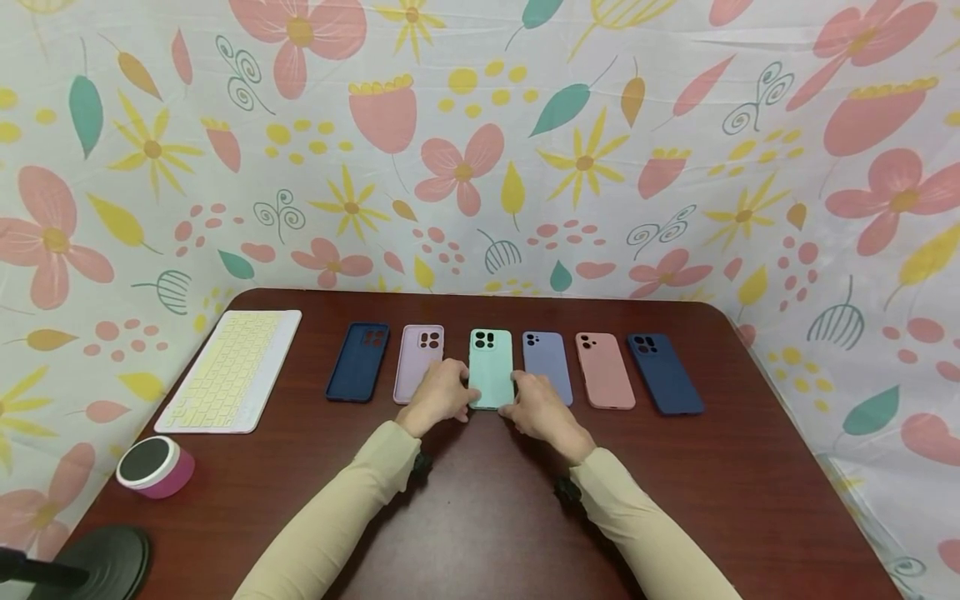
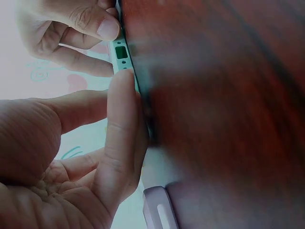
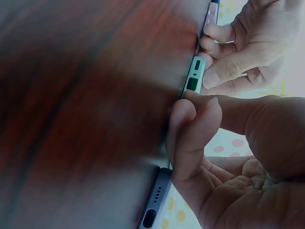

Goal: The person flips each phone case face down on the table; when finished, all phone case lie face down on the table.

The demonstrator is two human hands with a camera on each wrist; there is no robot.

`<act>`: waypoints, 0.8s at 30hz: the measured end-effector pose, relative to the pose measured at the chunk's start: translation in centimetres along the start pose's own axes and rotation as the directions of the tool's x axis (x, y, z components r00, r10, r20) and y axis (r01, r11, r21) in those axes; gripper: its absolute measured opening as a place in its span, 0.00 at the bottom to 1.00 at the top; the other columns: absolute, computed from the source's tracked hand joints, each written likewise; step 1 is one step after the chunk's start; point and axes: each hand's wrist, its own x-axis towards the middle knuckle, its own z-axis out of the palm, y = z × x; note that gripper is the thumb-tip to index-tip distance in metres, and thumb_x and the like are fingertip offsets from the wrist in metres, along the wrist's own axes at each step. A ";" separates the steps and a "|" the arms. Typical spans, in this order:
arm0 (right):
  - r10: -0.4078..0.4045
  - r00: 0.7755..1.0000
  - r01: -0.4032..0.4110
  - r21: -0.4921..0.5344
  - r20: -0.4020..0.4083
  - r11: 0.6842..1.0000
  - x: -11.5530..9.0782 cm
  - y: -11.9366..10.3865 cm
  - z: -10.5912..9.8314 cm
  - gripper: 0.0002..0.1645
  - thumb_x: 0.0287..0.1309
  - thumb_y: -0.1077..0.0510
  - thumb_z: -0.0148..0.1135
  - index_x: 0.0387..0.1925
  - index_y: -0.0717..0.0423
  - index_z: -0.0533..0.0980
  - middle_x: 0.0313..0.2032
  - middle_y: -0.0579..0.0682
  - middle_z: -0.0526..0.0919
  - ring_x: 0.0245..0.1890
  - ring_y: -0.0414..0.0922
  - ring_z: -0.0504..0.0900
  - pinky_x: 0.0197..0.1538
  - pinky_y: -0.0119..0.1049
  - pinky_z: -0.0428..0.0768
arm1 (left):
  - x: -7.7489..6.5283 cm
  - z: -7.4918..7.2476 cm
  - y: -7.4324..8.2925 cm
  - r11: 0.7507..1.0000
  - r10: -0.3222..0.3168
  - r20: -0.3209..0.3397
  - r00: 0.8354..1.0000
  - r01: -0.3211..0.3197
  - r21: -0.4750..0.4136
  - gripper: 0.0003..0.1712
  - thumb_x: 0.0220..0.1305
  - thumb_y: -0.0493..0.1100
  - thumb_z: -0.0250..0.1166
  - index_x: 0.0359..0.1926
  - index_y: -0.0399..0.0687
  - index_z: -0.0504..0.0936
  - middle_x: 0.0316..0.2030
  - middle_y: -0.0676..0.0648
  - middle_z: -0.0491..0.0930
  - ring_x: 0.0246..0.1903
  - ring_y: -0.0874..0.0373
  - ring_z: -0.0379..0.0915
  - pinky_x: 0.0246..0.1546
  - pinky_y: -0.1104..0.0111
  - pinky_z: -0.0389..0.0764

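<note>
In the head view a mint green phone case (image 1: 491, 367) lies flat in the middle of a row of cases. My left hand (image 1: 442, 390) holds its lower left edge, and my right hand (image 1: 542, 408) holds the lower right. Both wrist views show fingertips at the end with the port cutout (image 3: 192, 83). To the left lie a pale purple case (image 1: 409, 371) and a dark blue case (image 1: 352, 367). A lavender-blue case (image 1: 546, 358), a pink case (image 1: 606, 375) and another dark blue case (image 1: 667, 379) continue the row rightward.
A white keyboard (image 1: 267, 367) with yellowish keys lies at the table's back left. Nearer stands a pink tub (image 1: 174, 477) with a dark top, then a round black base (image 1: 112, 562). Flower-patterned cloth (image 1: 465, 233) hangs behind the brown table (image 1: 450, 517).
</note>
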 end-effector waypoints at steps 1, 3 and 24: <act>0.001 1.000 -0.001 -0.001 0.000 1.000 0.1 0.0 0.0 0.33 0.70 0.63 0.73 0.71 0.67 0.73 0.25 0.50 0.85 0.21 0.41 0.83 0.33 0.31 0.79 | 0.1 0.0 0.0 1.000 -0.003 0.002 1.000 0.003 0.004 0.21 0.71 0.37 0.74 0.60 0.31 0.84 0.23 0.44 0.87 0.17 0.59 0.86 0.29 0.69 0.89; 0.003 1.000 -0.003 0.000 0.005 1.000 0.3 0.2 0.0 0.34 0.70 0.63 0.73 0.72 0.68 0.72 0.25 0.51 0.85 0.22 0.43 0.84 0.34 0.33 0.81 | 0.2 0.1 -0.2 1.000 -0.001 0.001 1.000 0.001 0.010 0.21 0.71 0.38 0.74 0.60 0.31 0.84 0.23 0.44 0.87 0.18 0.59 0.87 0.30 0.69 0.89; -0.182 0.983 0.184 0.138 -0.025 0.973 0.1 -3.0 2.1 0.47 0.69 0.52 0.75 0.78 0.70 0.64 0.24 0.44 0.85 0.20 0.38 0.82 0.31 0.33 0.80 | -2.9 -5.7 -2.6 0.991 -0.012 -0.061 0.998 0.020 0.131 0.35 0.69 0.46 0.77 0.71 0.36 0.80 0.26 0.48 0.92 0.18 0.64 0.86 0.52 0.57 0.91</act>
